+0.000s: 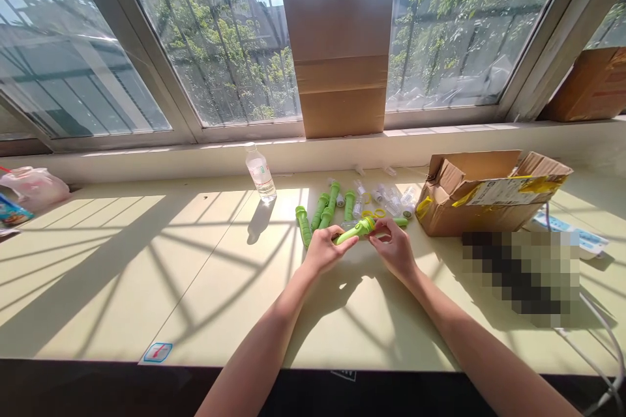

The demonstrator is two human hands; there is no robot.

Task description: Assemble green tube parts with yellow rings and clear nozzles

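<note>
Over the table, my left hand (325, 249) is closed round a light-green plastic handle (358, 230), tilted up to the right, with a button-like spot near its wider end. My right hand (394, 249) has its thumb and fingers at that wider collar end, pinching it. Fingers partly hide the collar. Several similar green handles (328, 205) lie just beyond my left hand, and another green handle (400, 222) lies behind my right fingers. Clear plastic tubes (391, 198) and yellow rings (379, 213) are scattered beyond my right hand.
An opened cardboard box (489, 205) stands at the right, near a power strip (577, 234) and white cables (587, 352). A water bottle (261, 173) stands left of the handles. A cardboard sheet (342, 65) leans against the window. A pink container (36, 186) sits far left.
</note>
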